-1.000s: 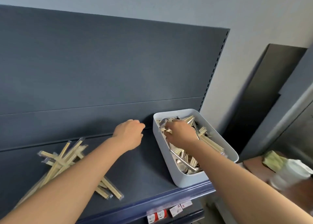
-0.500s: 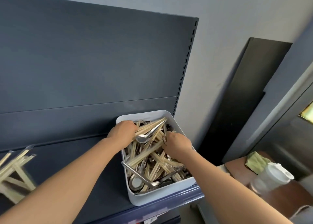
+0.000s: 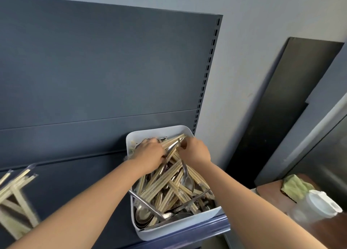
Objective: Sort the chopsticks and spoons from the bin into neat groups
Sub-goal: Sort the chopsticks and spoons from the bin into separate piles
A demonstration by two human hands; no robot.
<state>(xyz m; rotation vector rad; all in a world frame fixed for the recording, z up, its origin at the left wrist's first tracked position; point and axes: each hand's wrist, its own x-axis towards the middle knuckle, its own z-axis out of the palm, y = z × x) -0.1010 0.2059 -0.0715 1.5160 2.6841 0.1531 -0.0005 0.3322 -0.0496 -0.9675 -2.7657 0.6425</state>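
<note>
**A:** Which step is this?

**B:** Picking from the bin (image 3: 180, 228). Both hands work at its far end. The left hand (image 3: 150, 154) grips a bundle of wrapped chopsticks (image 3: 165, 183). The right hand (image 3: 197, 152) curls its fingers at the bundle's far tips; whether it grasps anything, I cannot tell.

**A:** And next?

**B:** Probably lifting the bundle free and carrying it to the chopstick pile (image 3: 13, 198), well left of the left hand on the shelf (image 3: 75, 192). The spoons (image 3: 187, 181) lie tangled through the heap, nearer than the hands, and may snag. A lidded cup (image 3: 317, 205) stands off right.
</note>
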